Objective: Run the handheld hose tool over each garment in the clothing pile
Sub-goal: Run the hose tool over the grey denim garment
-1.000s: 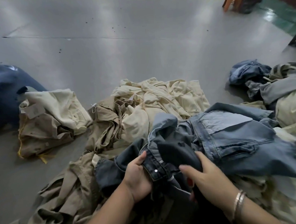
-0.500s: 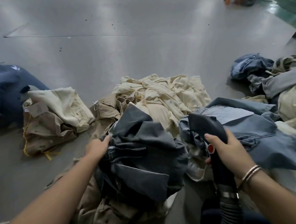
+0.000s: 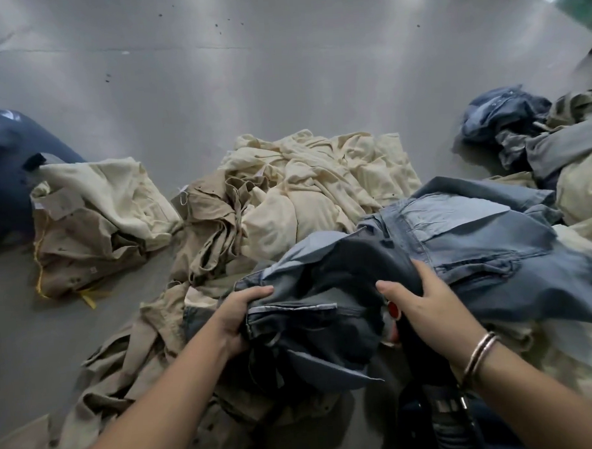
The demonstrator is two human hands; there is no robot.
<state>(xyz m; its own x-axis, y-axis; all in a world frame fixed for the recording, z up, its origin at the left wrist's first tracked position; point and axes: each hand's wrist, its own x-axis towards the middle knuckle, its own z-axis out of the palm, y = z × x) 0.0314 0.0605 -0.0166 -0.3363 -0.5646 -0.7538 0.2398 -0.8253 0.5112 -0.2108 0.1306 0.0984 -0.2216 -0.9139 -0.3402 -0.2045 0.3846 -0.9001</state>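
Left hand (image 3: 239, 316) grips the edge of a dark grey-blue denim garment (image 3: 319, 312), fingers curled over the fold, thumb on top. Right hand (image 3: 426, 306) is wrapped around the black handle of the hose tool (image 3: 429, 365), fingers curled over the top and partly tucked under the denim; a red button (image 3: 392, 310) shows just beside the thumb. The tool's head is hidden under the cloth, cannot tell exactly where it touches. The ribbed hose (image 3: 453, 432) runs down from the handle toward the near edge of the floor. Metal bangles (image 3: 479, 352) on the right wrist. The dark denim garment sits on top of the clothing pile, at the near middle of the grey floor (image 3: 246, 89). A lighter blue denim piece (image 3: 487, 245) lies touching it on the right. Cream garments (image 3: 320, 188) heap behind it, khaki garments (image 3: 212, 225) just left of those and trailing toward the near-left corner. A separate folded khaki and cream bundle (image 3: 92, 228) lies well apart to the left, with a dark navy item (image 3: 3, 164) at the left edge. More denim and grey clothes (image 3: 530, 133) pile at the right edge. No containers visible.
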